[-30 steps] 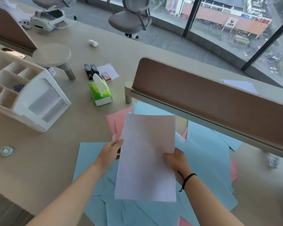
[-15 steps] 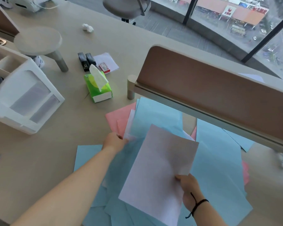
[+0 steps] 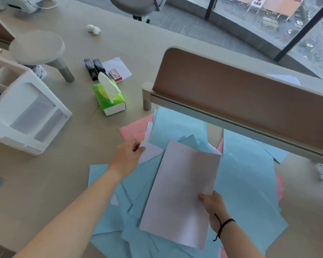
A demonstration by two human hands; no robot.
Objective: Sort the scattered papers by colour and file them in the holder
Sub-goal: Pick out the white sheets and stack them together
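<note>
The right hand [image 3: 212,205] pinches a white sheet [image 3: 179,194] by its right edge, holding it above the spread of blue papers [image 3: 250,183] on the worktop [image 3: 63,174]. The left hand [image 3: 127,157] reaches forward, its fingers gripping the corner of a second white sheet [image 3: 150,152] tucked among the blue ones. Pink papers [image 3: 134,130] peek out at the far left of the pile. The white file holder [image 3: 26,116] stands well apart at the left, beside a green tissue box [image 3: 109,98].
</note>
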